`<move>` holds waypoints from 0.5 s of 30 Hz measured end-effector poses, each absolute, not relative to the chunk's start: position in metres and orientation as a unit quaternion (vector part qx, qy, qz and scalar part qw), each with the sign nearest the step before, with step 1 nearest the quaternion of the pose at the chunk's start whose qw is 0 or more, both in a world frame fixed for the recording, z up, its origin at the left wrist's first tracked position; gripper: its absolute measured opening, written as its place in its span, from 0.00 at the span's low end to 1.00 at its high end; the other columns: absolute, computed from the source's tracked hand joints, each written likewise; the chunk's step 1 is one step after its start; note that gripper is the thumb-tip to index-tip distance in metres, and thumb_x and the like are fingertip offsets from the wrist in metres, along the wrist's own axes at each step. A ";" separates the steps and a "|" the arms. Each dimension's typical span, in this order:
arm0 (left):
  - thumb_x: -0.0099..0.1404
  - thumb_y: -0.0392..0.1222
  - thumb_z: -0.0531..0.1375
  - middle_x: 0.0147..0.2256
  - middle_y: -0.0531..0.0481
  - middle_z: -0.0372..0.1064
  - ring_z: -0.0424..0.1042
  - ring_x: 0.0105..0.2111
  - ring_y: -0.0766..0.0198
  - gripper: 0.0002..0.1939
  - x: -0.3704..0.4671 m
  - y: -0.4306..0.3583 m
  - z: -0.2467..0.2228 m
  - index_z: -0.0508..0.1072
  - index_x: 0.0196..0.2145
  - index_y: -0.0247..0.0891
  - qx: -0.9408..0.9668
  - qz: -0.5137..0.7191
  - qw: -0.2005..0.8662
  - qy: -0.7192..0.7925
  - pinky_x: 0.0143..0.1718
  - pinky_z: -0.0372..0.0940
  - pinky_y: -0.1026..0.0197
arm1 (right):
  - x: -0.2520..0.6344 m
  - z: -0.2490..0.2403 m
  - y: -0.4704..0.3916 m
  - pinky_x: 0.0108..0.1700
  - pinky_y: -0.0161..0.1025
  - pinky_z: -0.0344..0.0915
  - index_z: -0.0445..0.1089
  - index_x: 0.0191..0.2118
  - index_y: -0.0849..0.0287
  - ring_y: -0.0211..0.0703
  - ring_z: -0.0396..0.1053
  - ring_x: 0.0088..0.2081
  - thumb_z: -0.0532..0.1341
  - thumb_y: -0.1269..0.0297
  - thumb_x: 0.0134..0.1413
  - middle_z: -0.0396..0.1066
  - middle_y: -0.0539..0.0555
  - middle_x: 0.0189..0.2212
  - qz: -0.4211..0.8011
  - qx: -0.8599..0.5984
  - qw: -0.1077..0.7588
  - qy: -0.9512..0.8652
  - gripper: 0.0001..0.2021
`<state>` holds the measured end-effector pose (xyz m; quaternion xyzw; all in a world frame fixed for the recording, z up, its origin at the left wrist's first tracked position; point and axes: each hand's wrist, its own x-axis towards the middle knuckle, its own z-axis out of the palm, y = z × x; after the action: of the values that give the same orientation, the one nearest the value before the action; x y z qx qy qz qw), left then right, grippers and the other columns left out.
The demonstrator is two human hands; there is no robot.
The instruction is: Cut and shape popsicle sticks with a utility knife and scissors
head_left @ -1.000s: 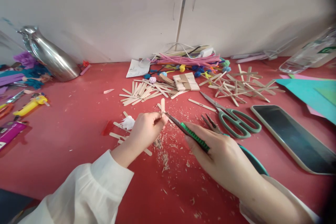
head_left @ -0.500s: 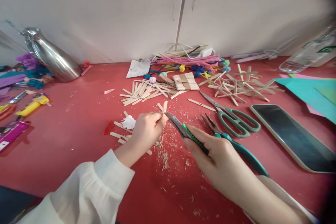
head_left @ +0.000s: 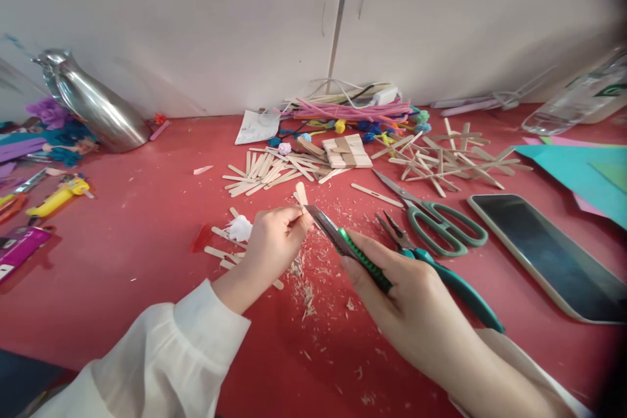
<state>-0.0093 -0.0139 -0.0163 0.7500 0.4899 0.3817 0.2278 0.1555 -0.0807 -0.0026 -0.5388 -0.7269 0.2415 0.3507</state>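
My left hand [head_left: 277, 238] is closed around a wooden craft stick [head_left: 301, 193], whose rounded end sticks up past the fingers. In my right hand [head_left: 406, 294] is a green and black utility knife [head_left: 365, 258], its blade pointing up and left. The blade tip meets the stick right at my left fingertips; the exact contact is partly hidden by the fingers. Pale wood shavings [head_left: 307, 294] are scattered on the red table [head_left: 161, 235] below both hands. Several craft sticks [head_left: 223, 253] and a white lump [head_left: 240, 229] lie beside my left wrist.
Scissors [head_left: 443, 225], pliers [head_left: 455, 287] and a phone [head_left: 548, 255] lie at the right. Loose sticks [head_left: 267, 170], a bundled stack [head_left: 347, 152] and pink pipe cleaners [head_left: 350, 111] are behind. A metal jug [head_left: 100, 104] stands back left; a yellow glue gun [head_left: 59, 198] lies nearer.
The stick's upper end has tilted slightly to the left. The knife blade has shifted a little up and left. Both hands keep their holds.
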 end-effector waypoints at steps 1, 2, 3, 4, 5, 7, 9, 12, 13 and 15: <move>0.60 0.41 0.52 0.14 0.59 0.44 0.48 0.15 0.72 0.18 -0.009 -0.014 -0.017 0.53 0.15 0.38 0.753 0.382 0.224 0.487 0.17 0.46 0.67 | 0.156 -0.005 -0.081 0.14 0.29 0.54 0.68 0.43 0.60 0.34 0.63 0.18 0.51 0.64 0.57 0.69 0.49 0.22 0.209 -0.539 0.353 -0.735 0.13; 0.61 0.42 0.51 0.14 0.59 0.44 0.48 0.15 0.72 0.18 -0.010 -0.014 -0.017 0.52 0.16 0.38 0.756 0.381 0.219 0.486 0.17 0.46 0.67 | 0.156 -0.007 -0.082 0.15 0.30 0.56 0.68 0.45 0.61 0.34 0.64 0.18 0.51 0.65 0.57 0.70 0.50 0.23 0.180 -0.541 0.354 -0.742 0.14; 0.61 0.42 0.51 0.14 0.59 0.44 0.48 0.16 0.72 0.18 -0.010 -0.014 -0.017 0.52 0.16 0.39 0.759 0.378 0.215 0.485 0.17 0.46 0.66 | 0.156 -0.009 -0.082 0.16 0.30 0.57 0.68 0.45 0.62 0.34 0.64 0.18 0.51 0.65 0.57 0.70 0.51 0.23 0.155 -0.542 0.353 -0.747 0.14; 0.61 0.42 0.51 0.15 0.59 0.44 0.48 0.16 0.72 0.18 -0.010 -0.014 -0.017 0.51 0.16 0.39 0.762 0.374 0.212 0.485 0.18 0.46 0.66 | 0.156 -0.010 -0.083 0.16 0.31 0.58 0.68 0.46 0.62 0.34 0.64 0.17 0.51 0.66 0.57 0.70 0.51 0.23 0.132 -0.543 0.351 -0.751 0.14; 0.62 0.42 0.50 0.15 0.59 0.44 0.49 0.16 0.71 0.18 -0.010 -0.014 -0.017 0.51 0.16 0.39 0.764 0.369 0.207 0.487 0.18 0.46 0.66 | 0.156 -0.011 -0.083 0.16 0.31 0.59 0.68 0.46 0.63 0.35 0.64 0.17 0.50 0.66 0.57 0.71 0.51 0.22 0.112 -0.543 0.349 -0.755 0.15; 0.62 0.42 0.50 0.15 0.58 0.44 0.49 0.16 0.71 0.19 -0.010 -0.014 -0.017 0.50 0.16 0.39 0.770 0.358 0.193 0.492 0.18 0.46 0.66 | 0.156 -0.012 -0.083 0.17 0.31 0.60 0.68 0.46 0.64 0.36 0.66 0.17 0.50 0.67 0.57 0.72 0.52 0.23 0.076 -0.537 0.341 -0.768 0.15; 0.62 0.41 0.50 0.15 0.58 0.44 0.49 0.16 0.71 0.19 -0.010 -0.014 -0.017 0.49 0.15 0.39 0.777 0.347 0.173 0.497 0.17 0.45 0.65 | 0.156 -0.012 -0.083 0.17 0.32 0.61 0.68 0.45 0.67 0.38 0.69 0.18 0.49 0.69 0.57 0.73 0.54 0.23 0.033 -0.524 0.331 -0.784 0.15; 0.61 0.40 0.50 0.14 0.58 0.45 0.49 0.16 0.71 0.19 -0.009 -0.014 -0.016 0.50 0.15 0.39 0.788 0.327 0.147 0.500 0.18 0.45 0.65 | 0.154 -0.012 -0.084 0.15 0.35 0.59 0.69 0.44 0.72 0.41 0.69 0.17 0.49 0.71 0.56 0.73 0.56 0.23 -0.064 -0.510 0.300 -0.804 0.16; 0.61 0.40 0.50 0.14 0.58 0.45 0.49 0.15 0.71 0.19 -0.008 -0.015 -0.016 0.50 0.15 0.39 0.791 0.320 0.145 0.501 0.18 0.45 0.65 | 0.153 -0.012 -0.084 0.14 0.36 0.57 0.69 0.44 0.73 0.41 0.68 0.15 0.49 0.71 0.56 0.73 0.56 0.22 -0.102 -0.512 0.284 -0.804 0.16; 0.62 0.41 0.49 0.13 0.57 0.48 0.51 0.15 0.71 0.18 -0.008 -0.015 -0.016 0.54 0.15 0.38 0.793 0.306 0.147 0.506 0.18 0.46 0.65 | 0.152 -0.012 -0.087 0.12 0.36 0.55 0.68 0.46 0.73 0.40 0.66 0.14 0.50 0.72 0.56 0.73 0.55 0.23 -0.163 -0.519 0.246 -0.802 0.16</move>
<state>-0.0078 -0.0155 -0.0156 0.7927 0.5065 0.3059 0.1468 0.1519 -0.0869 -0.0116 -0.5193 -0.8021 -0.1626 0.2462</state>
